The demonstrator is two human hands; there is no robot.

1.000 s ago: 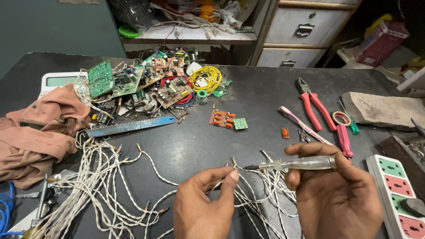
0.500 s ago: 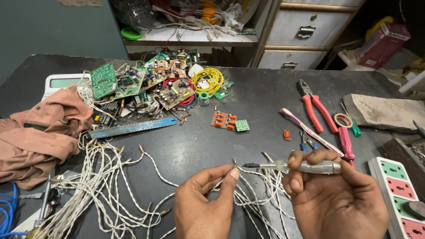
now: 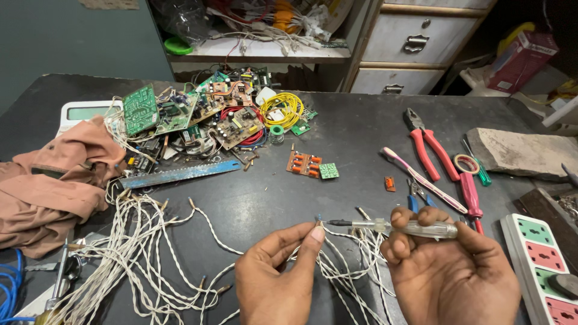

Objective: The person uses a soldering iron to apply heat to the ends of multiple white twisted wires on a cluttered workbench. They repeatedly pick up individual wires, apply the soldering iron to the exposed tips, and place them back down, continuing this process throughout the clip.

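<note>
Hands low in frame over counter [image 3: 361, 144]: left hand [image 3: 274, 280] pinches bare wire end [image 3: 317, 220]; right hand [image 3: 448, 274] grips clear-handled screwdriver [image 3: 409, 227], tip just beside it. Risk: tip slips off thin strand, jabs fingertip; tangled wires [image 3: 138, 253] snag, tug end loose.

You are at an electronics repair workbench [image 3: 361, 138], a dark, scuffed tabletop. Behind the yellow wire coil [image 3: 283, 109] that serves as your landmark sits a shelf [image 3: 253, 58] crammed with cables; left of the coil lie loose circuit boards [image 3: 180, 114], right of it red-handled pliers [image 3: 428, 150] and screwdrivers [image 3: 471, 195], and nearer you twisted white wires [image 3: 138, 253].
</note>
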